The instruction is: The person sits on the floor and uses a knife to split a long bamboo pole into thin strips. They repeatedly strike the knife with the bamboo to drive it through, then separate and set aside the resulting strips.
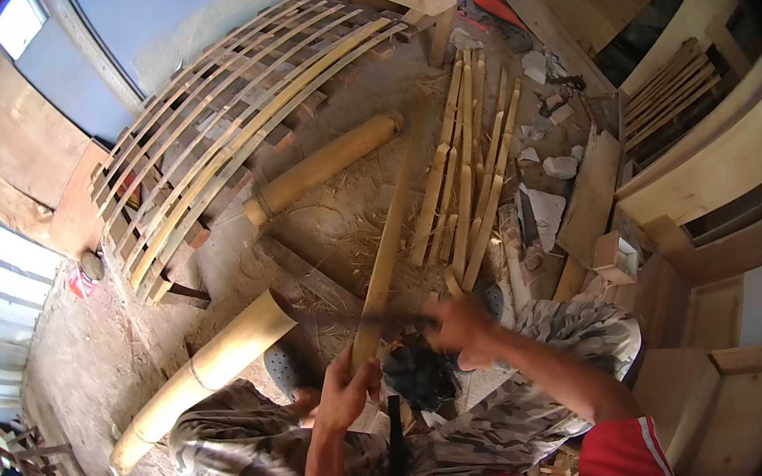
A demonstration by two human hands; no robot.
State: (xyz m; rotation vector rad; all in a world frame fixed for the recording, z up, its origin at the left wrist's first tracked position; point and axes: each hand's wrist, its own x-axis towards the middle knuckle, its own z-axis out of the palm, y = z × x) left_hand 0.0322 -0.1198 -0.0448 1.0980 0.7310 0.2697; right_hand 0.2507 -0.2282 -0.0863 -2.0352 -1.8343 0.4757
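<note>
My left hand (349, 387) is closed around the lower end of a long bamboo strip (387, 251), which slants away from me over the floor. In my right hand (463, 326) is the handle of a knife with a dark blade (339, 321). The blade lies across the strip just above my left fingers and points left; motion blurs its edge. Between my legs sits a crumpled black bundle (420, 372), its kind unclear. A thick length of bamboo (199, 376) rests by my left knee, its cut end beside the knife tip.
Beyond the strip lie a bamboo log (326, 164) and a bundle of split bamboo strips (467, 167). Long slats (228, 133) rest over bricks at the far left. Broken stone pieces (559, 167) and boards (591, 205) lie right, beside wooden furniture (709, 144). Shavings litter the floor.
</note>
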